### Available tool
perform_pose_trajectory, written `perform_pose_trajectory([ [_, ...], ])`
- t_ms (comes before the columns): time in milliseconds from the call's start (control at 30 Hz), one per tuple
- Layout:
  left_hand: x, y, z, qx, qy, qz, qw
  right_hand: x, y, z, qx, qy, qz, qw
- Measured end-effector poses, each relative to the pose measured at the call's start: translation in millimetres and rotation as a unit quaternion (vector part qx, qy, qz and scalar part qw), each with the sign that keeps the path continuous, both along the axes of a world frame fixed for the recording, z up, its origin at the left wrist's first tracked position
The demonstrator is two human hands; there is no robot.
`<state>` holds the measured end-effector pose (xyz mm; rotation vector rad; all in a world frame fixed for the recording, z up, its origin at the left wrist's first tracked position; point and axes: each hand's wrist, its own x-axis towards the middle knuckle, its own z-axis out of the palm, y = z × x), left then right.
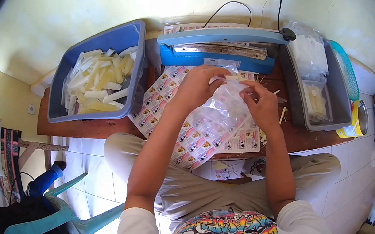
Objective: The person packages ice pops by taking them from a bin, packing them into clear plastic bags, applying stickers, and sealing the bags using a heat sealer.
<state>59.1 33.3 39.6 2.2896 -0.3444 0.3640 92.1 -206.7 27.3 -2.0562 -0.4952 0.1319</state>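
Note:
A clear plastic bag [224, 105] lies over printed label sheets [181, 139] in front of me. My left hand [200, 87] has its thumb and fingers closed on the bag's upper edge. On the other side, my right hand [260, 103] pinches the same edge between thumb and fingers. Something pale yellow shows between the fingertips; its kind I cannot make out. Just behind the hands stands a blue heat sealer [217, 58] with a long light-blue arm.
A blue-grey tub [140, 42] of yellow and white sticks or packets [97, 79] stands left. At right are a grey bin [294, 98] holding filled bags [308, 53], a turquoise basket [345, 70] and a yellow tin [352, 126]. A green plastic chair [41, 226] is lower left.

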Motion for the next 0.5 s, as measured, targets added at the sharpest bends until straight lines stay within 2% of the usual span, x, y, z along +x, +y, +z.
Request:
perform_pose_trajectory([
  [33, -2.5, -3.2, -0.7, 0.027, -0.067, 0.033, 0.997, 0.0, 0.0, -4.8, 0.031, 0.03, -0.019, 0.999],
  [67, -5.6, -5.5, -1.8, 0.027, -0.066, 0.029, 0.997, 0.2, -0.6, -10.6, 0.031, 0.031, -0.023, 0.999],
  [133, -14.2, -7.8, -1.7, 0.047, -0.188, 0.13, 0.972, 1.3, -2.3, -19.6, 0.081, 0.071, -0.06, 0.992],
  [167, -18.6, -8.6, -3.3, 0.046, -0.188, 0.125, 0.973, 1.5, -3.5, -22.3, 0.081, 0.07, -0.065, 0.992],
  [233, -27.9, -8.5, -9.8, 0.039, -0.171, 0.158, 0.972, 1.1, -2.2, -24.7, 0.172, 0.157, -0.086, 0.969],
  [267, -31.9, -9.0, -15.5, 0.039, -0.171, 0.153, 0.972, 1.7, -0.8, -30.5, 0.174, 0.156, -0.09, 0.968],
  [333, -40.0, -12.9, -23.1, 0.01, -0.035, 0.083, 0.996, 2.5, 2.7, -45.3, 0.223, 0.214, -0.124, 0.943],
  [367, -43.3, -17.9, -27.9, 0.014, -0.016, 0.061, 0.998, 1.0, 1.8, -52.3, 0.223, 0.214, -0.129, 0.942],
  [433, -50.2, -28.9, -36.0, 0.018, 0.003, 0.046, 0.999, -2.0, 0.0, -60.9, 0.144, 0.167, -0.108, 0.969],
  [467, -52.3, -32.9, -40.8, 0.024, 0.021, 0.038, 0.999, -3.9, -0.3, -68.0, 0.141, 0.166, -0.107, 0.97],
  [500, -53.0, -36.7, -43.4, 0.027, 0.011, 0.038, 0.999, -8.5, 0.7, -72.7, 0.198, 0.194, -0.101, 0.956],
])
